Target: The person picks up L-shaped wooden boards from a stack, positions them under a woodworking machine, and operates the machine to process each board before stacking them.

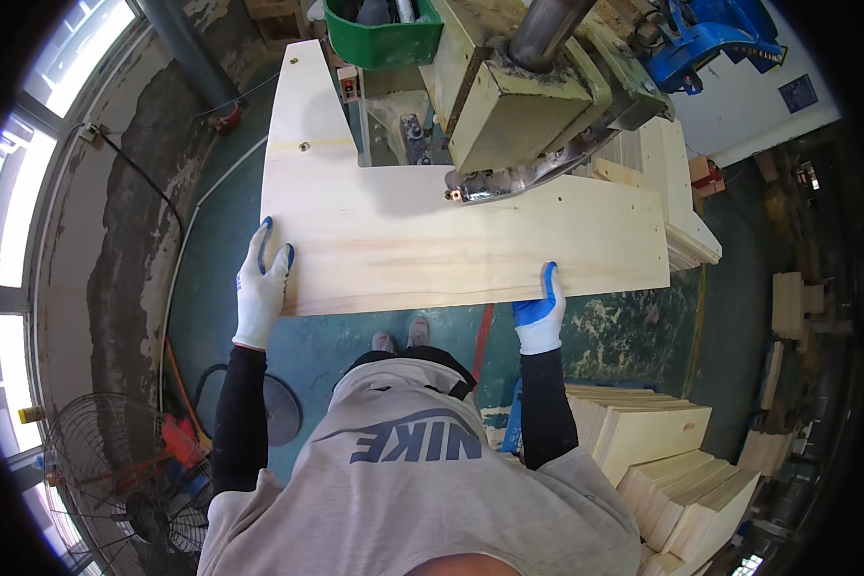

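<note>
A large L-shaped plywood panel (394,240) lies level in front of me, with small holes and metal inserts along its far left arm and right end. My left hand (262,288), in a white glove with blue fingertips, grips its left edge near the front corner. At the front edge, right of the middle, my right hand (540,319) is closed on the panel, thumb on top and the other fingers hidden underneath. Over the panel reaches a machine head (518,115), its metal arm tip (475,185) close above the wood; I cannot tell whether they touch.
A green bin (384,43) hangs beside the machine. More cut panels (682,192) are stacked at its right, and stacked wooden boards (648,432) stand at my lower right. A wire-cage fan (130,470) is at lower left. Blue equipment (710,48) sits at far right.
</note>
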Demonstrator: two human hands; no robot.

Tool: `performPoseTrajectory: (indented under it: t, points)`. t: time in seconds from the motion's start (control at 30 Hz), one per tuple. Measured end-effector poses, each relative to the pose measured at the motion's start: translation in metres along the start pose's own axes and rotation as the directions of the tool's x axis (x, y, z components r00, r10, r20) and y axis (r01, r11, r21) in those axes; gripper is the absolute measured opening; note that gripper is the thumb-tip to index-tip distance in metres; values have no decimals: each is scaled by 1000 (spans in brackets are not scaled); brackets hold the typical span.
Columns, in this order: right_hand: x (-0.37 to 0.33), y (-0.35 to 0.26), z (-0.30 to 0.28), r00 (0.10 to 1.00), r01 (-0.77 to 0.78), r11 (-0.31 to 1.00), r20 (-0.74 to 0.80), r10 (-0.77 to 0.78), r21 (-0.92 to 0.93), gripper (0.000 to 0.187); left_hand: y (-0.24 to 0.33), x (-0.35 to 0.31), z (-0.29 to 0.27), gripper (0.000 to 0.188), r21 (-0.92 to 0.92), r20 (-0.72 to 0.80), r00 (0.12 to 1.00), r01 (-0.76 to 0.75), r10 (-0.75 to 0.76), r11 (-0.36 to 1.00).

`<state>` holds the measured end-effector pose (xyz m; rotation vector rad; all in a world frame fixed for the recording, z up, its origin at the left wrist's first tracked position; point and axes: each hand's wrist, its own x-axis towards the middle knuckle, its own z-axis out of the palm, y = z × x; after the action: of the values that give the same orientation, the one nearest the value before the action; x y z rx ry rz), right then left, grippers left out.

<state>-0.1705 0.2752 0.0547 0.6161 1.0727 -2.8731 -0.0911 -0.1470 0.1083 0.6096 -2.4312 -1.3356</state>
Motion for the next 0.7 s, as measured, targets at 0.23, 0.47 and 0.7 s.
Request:
performPoseTrajectory:
  t: [0.23,0.47,0.7]
  points:
    - [31,-45,-39,999,43,994,-21,-45,-103,47,18,-17,-12,55,-67,-12,999,34,-35,997]
    - [-44,22,-19,997,-83,990,-13,82,-114,41,-51,-83,-103,54,-214,-145,975,137,-171,967]
    - [-44,27,2,990,-136,989,26,138,-62,41,-52,-85,-114,54,-203,-159,971,145,-179,968]
